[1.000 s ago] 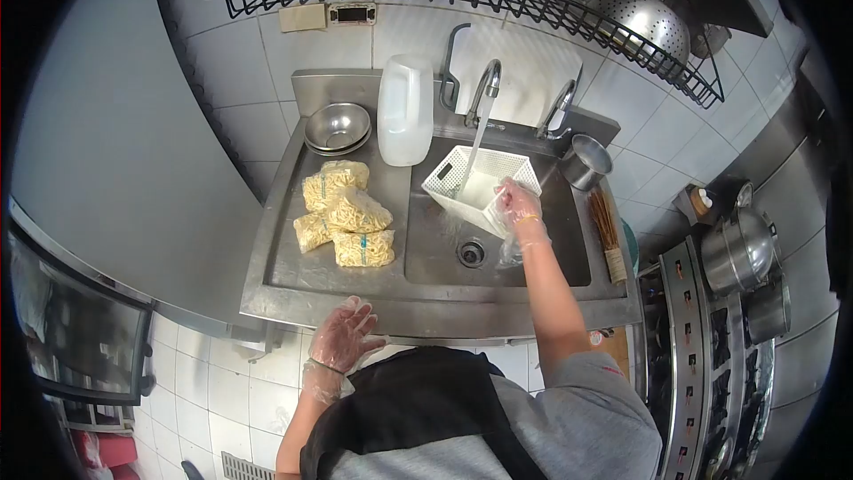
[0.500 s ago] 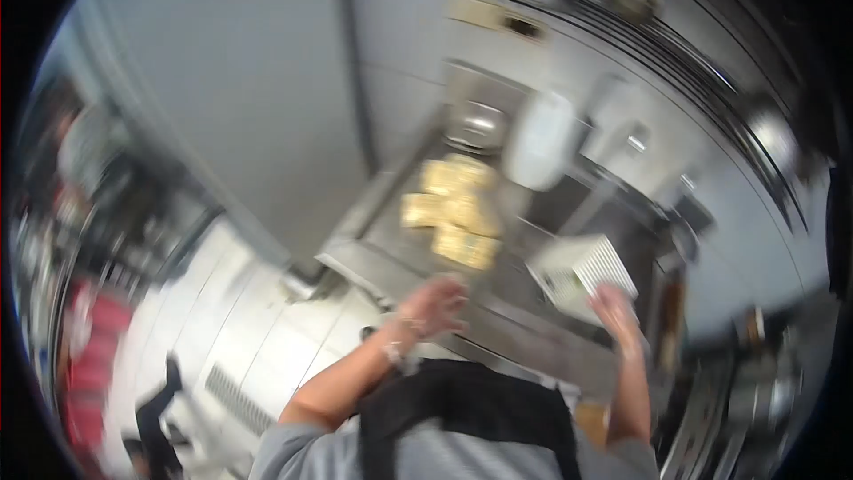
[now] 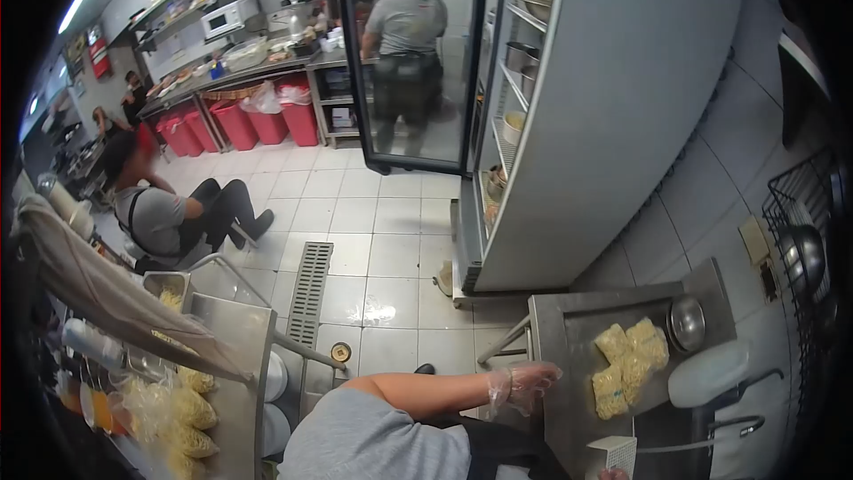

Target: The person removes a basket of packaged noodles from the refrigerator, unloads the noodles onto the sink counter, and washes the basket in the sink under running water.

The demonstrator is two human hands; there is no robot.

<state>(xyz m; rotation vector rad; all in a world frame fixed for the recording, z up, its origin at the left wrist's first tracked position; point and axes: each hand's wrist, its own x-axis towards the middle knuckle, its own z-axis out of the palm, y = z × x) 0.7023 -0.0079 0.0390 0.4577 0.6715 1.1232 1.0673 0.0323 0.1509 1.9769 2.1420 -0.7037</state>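
My left hand (image 3: pixel 526 386), in a clear plastic glove, hovers by the front edge of the steel counter (image 3: pixel 569 338). Its fingers are loosely extended and hold nothing. Several bags of pale yellow cut food (image 3: pixel 626 369) lie on the counter just beyond it. At the bottom edge of the view, my right hand (image 3: pixel 613 474) is mostly cut off. Its visible fingers are at the rim of a white slotted plastic basket (image 3: pixel 615 452), apparently gripping it. A steel bowl (image 3: pixel 685 324) and a white oval tub (image 3: pixel 708 375) stand farther back, near the sink faucet (image 3: pixel 751 427).
A tall fridge (image 3: pixel 622 107) stands ahead with its glass door (image 3: pixel 413 62) open; a person shows through the glass. Another person (image 3: pixel 164 204) sits low at left. More bagged yellow food (image 3: pixel 191 427) lies on the left steel table (image 3: pixel 231 329). A drain grate (image 3: pixel 311 293) crosses the floor.
The view has swung left, bringing the fridge interior, people and left table into sight. The counter, bags and basket now appear lower right. My right hand has mostly left the frame, still at the basket.
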